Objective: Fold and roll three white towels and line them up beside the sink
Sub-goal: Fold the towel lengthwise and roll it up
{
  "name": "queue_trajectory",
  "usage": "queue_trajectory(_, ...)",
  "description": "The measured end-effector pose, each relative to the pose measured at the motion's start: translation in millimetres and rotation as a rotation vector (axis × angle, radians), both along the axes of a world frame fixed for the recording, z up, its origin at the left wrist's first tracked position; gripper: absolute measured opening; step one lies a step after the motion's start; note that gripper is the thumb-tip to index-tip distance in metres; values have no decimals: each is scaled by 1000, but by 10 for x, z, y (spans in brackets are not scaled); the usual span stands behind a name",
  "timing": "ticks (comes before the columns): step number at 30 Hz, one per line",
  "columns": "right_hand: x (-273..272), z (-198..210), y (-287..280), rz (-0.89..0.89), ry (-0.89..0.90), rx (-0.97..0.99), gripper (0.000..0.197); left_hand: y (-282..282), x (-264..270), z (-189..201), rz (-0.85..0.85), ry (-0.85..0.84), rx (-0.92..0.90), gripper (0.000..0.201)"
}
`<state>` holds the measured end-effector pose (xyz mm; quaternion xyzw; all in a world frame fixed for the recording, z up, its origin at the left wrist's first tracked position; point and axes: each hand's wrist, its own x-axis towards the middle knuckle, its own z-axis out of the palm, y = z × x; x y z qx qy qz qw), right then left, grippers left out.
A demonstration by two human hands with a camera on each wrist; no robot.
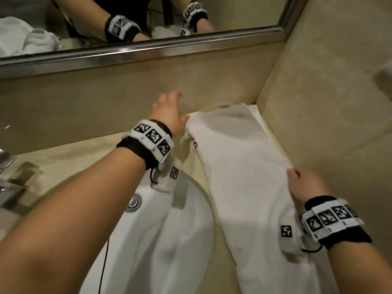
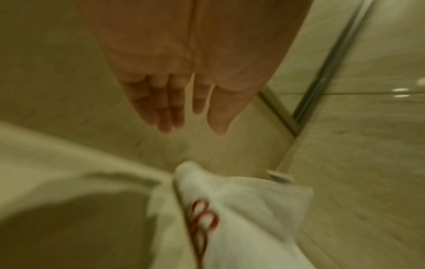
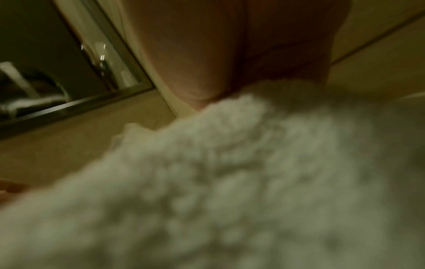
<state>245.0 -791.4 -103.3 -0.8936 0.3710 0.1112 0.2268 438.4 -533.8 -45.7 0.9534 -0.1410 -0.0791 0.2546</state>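
Observation:
A white towel (image 1: 239,177), folded into a long strip, lies on the beige counter right of the sink (image 1: 137,230), running from the back corner toward me. Red stitching (image 2: 202,216) marks its far left edge. My left hand (image 1: 169,107) hovers just past the towel's far left corner near the backsplash, fingers (image 2: 170,109) straight and holding nothing. My right hand (image 1: 301,183) grips the towel's right edge about halfway along, thumb on top and fingers tucked out of sight. In the right wrist view the towel (image 3: 230,182) fills the frame below my palm.
The side wall (image 1: 318,102) stands close along the towel's right edge. A steel-framed mirror (image 1: 148,22) above the backsplash reflects crumpled white towels (image 1: 27,39) at the left. A chrome faucet (image 1: 8,183) sits left of the basin, and the overflow fitting (image 1: 133,201) is on its wall.

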Motion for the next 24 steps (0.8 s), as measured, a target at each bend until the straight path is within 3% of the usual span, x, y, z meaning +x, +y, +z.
queue_trajectory(2,-37,-74,-43,15,130,8,39,5,-76,-292,16,240,28,45)
queue_trajectory(4,-16,-73,-66,33,162,33,45,0,-171,-517,11,339,21,41)
queue_trajectory(10,310,29,-93,67,111,-1,33,-292,-190,-695,114,448,-198,47)
queue_trajectory(14,660,35,-107,108,90,-38,33,-485,-92,-689,54,381,-32,45)
queue_trajectory(17,856,6,-68,149,152,-50,40,-562,-56,-654,-23,374,81,19)
queue_trajectory(21,962,-46,14,240,134,-1,26,-277,-37,-671,27,492,-46,18)
queue_trajectory(24,1027,-33,106,287,124,58,39,175,-58,-706,106,658,-192,28)
